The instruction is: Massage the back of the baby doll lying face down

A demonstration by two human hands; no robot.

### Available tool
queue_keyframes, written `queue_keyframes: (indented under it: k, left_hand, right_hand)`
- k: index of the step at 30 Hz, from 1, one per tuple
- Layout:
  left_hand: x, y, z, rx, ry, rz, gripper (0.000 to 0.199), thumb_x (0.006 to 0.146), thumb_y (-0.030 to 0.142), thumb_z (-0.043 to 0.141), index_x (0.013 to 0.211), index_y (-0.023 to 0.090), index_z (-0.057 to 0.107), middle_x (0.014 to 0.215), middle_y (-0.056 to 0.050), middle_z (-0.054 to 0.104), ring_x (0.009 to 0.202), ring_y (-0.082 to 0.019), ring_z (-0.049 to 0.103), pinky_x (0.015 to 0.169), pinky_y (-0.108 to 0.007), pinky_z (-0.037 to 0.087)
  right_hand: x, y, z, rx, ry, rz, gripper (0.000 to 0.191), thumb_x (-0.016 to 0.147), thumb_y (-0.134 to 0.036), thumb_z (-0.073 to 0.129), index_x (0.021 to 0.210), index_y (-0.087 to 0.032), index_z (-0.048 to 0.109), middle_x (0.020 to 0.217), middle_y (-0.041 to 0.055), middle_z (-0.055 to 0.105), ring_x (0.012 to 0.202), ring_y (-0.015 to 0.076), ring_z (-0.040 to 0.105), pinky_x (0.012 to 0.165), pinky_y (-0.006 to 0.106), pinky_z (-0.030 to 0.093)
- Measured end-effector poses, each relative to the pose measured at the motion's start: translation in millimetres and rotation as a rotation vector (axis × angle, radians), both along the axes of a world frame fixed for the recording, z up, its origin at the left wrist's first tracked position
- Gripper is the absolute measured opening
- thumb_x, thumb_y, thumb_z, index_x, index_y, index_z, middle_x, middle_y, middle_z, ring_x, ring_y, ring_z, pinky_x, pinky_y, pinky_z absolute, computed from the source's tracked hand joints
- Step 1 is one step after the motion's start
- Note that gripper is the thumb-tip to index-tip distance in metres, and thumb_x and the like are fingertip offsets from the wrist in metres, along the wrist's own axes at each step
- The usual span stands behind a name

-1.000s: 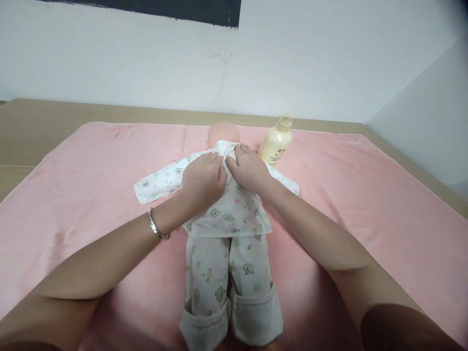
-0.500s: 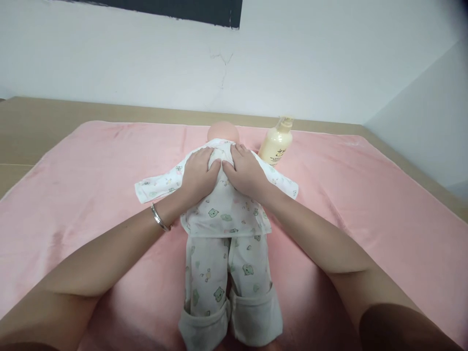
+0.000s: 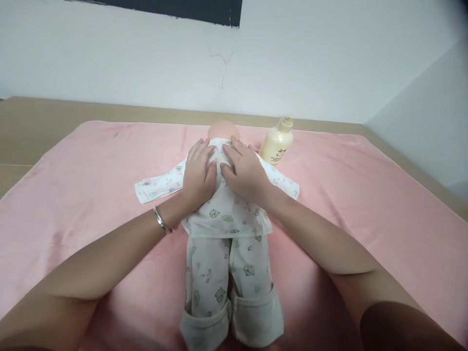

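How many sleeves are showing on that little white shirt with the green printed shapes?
2: one white printed cloth sleeve lies left of the person's left hand, the other sleeve right of their right hand, near the pale-yellow pump bottle.

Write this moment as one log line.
left hand: on white printed fabric shirt | right hand: likewise | cream plastic pump bottle: unheld

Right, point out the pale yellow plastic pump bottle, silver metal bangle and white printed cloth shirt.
Pale yellow plastic pump bottle [image 3: 275, 144]: head view, on its rounded body.
Silver metal bangle [image 3: 161, 221]: head view, on its outer band.
White printed cloth shirt [image 3: 225, 208]: head view, on its lower middle.
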State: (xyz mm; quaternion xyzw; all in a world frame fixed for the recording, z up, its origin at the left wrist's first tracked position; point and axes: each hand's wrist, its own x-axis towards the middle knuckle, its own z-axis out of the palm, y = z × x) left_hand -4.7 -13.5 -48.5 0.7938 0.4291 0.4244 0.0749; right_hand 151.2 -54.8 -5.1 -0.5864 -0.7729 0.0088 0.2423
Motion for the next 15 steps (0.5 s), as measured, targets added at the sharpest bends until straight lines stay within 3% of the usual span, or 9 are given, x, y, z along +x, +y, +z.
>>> queue_keyframes:
  k: [4,9,15]
  left_hand:
    - [0.1,-0.6,-0.5,-0.002,0.005,0.008,0.042,0.101,0.031,0.034,0.136,0.021,0.054,0.157,-0.012,0.053,0.153,-0.025,0.041,0.130,-0.054,0.033]
    - [-1.9,5.6,-7.2,0.050,-0.031,-0.028,0.042,0.100,0.031,0.035,0.135,0.019,0.055,0.153,-0.014,0.056,0.151,-0.027,0.044,0.130,-0.054,0.033]
    - [-3.6,12.7,-14.9,0.089,-0.091,-0.070,0.039,0.099,0.033,0.040,0.132,0.022,0.058,0.151,-0.013,0.059,0.149,-0.028,0.047,0.128,-0.055,0.037]
  right_hand:
    - [-0.8,-2.8,2.8,0.084,0.036,-0.012,0.057,0.098,-0.025,0.037,0.152,-0.013,0.048,0.168,0.0175,0.034,0.157,0.0313,0.029,0.125,0.059,0.029]
    - [1.9,4.9,-6.1,0.036,0.091,0.098,0.050,0.096,-0.024,0.039,0.139,-0.010,0.061,0.157,0.0188,0.050,0.151,0.0320,0.041,0.125,0.056,0.034]
    - [9.6,11.6,-9.2,0.169,0.224,0.115,0.051,0.093,-0.021,0.042,0.140,-0.017,0.060,0.162,0.0135,0.046,0.153,0.0293,0.040,0.126,0.056,0.034]
